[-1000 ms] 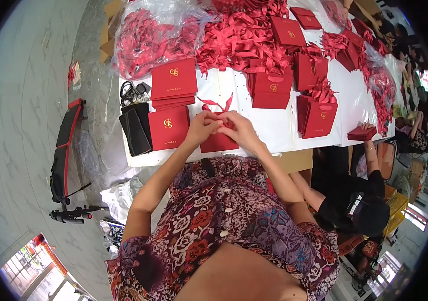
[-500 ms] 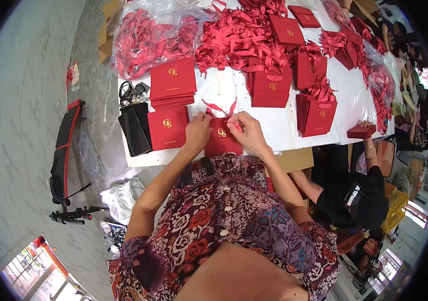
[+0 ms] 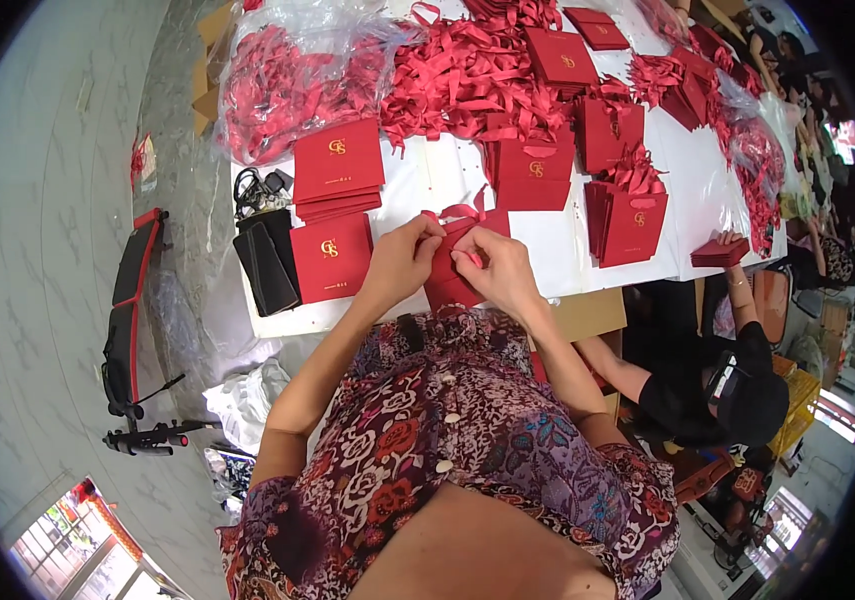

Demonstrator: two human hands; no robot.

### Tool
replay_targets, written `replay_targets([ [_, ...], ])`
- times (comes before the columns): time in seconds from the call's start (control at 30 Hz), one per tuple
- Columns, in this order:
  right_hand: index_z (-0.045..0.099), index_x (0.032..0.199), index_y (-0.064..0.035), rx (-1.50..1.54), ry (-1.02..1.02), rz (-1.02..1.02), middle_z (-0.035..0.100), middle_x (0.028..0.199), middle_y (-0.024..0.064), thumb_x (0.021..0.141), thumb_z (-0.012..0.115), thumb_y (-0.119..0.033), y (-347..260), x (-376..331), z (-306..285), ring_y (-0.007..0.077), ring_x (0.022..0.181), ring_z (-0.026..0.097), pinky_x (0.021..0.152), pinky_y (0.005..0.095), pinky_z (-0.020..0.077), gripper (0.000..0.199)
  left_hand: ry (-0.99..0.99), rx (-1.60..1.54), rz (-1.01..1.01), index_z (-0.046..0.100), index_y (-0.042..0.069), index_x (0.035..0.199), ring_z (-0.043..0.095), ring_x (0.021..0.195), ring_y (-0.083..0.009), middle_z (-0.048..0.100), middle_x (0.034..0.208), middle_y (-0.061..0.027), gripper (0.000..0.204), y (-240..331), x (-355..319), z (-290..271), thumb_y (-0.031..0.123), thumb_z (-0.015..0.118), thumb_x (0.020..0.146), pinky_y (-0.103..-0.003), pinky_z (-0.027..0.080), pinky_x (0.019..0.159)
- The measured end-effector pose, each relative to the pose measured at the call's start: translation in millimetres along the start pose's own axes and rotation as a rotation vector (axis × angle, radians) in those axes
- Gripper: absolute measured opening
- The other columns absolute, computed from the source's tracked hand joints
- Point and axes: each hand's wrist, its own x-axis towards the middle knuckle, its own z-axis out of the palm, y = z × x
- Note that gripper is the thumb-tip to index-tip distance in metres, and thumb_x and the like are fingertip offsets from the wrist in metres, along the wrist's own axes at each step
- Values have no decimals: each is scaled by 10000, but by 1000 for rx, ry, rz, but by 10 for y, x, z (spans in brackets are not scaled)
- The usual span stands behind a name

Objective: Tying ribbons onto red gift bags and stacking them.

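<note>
A small red paper gift bag (image 3: 452, 291) lies at the table's near edge, in front of my body. A red ribbon (image 3: 464, 209) arches above its far edge. My left hand (image 3: 405, 262) pinches the ribbon at the bag's left side. Opposite it, my right hand (image 3: 499, 266) has its fingers curled together over the bag's right side, with a bit of pink-red ribbon showing at the fingertips. The fingers cover much of the bag. Left of it lie a flat red bag (image 3: 331, 257) with gold print and, beyond that, a stack of red bags (image 3: 339, 165).
Loose red ribbons (image 3: 472, 80) and a clear plastic sack of ribbons (image 3: 292, 90) fill the far side. Finished-looking bags (image 3: 534, 170) stand to the right. A black wallet-like case (image 3: 267, 262) lies left. A co-worker (image 3: 692, 395) sits at right, a hand on red bags (image 3: 719, 252).
The bag's gold-printed face was showing; now the bag is shifted and its printed mark is out of sight. My left hand has moved slightly right, closer to my right hand.
</note>
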Motion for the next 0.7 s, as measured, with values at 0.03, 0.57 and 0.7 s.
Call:
replay_targets([
  [0.03, 648, 850, -12, 0, 2, 1, 628, 696, 78, 811, 689, -85, -4, -3, -15, 124, 582, 568, 560, 267, 459, 93, -29, -63, -11, 610, -3, 1005, 615, 741, -106, 660, 796, -97, 109, 9, 12, -7, 59, 576, 922, -266, 472, 651],
  [0.57, 627, 790, 3, 67, 11, 91, 562, 609, 14, 750, 700, -79, 22, 24, -50, 67, 568, 515, 531, 242, 418, 116, 0, 48, 172, 652, 5, 991, 552, 610, -126, 620, 698, -115, 129, 166, 95, 32, 70, 573, 914, -283, 457, 599],
  [0.7, 614, 789, 8, 151, -92, 170, 573, 642, -19, 778, 677, -42, 49, 74, -126, 34, 576, 504, 524, 208, 399, 81, -94, -105, 97, 656, 0, 978, 624, 698, -201, 669, 798, -144, 138, 174, 109, 102, 75, 561, 914, -314, 485, 645],
])
